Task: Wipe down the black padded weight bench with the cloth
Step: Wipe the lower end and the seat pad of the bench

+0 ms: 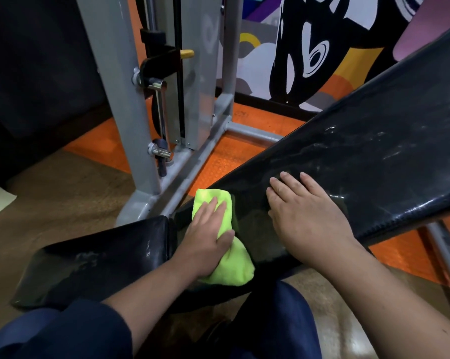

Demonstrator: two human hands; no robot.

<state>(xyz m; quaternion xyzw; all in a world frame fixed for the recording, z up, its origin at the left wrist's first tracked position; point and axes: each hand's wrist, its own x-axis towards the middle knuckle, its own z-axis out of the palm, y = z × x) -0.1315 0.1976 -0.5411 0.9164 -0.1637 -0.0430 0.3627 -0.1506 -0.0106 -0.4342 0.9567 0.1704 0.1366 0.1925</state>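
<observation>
weight bench (374, 156) | left hand (208, 237) fingers flat, pressing green microfiber cloth (229, 265) under them | right hand (307, 216) fingers straight, flat on pad, holding nothing

grey steel machine frame (130, 104) up around 11 o'clock, yellow knob (187, 53) on its black bracket, chrome pin (159, 151) lower down, orange floor mat (218, 167) dead center, loud painted mural (309, 47) at 1 o'clock, brown floor (63, 193) at 9

Two bare forearms, left hand (208, 237) and right hand (307, 216) without gloves, rings or watch, short trimmed nails, dark navy sleeve (63, 332) pushed up the left arm, matching dark navy trousers (278, 320) over the knees
</observation>
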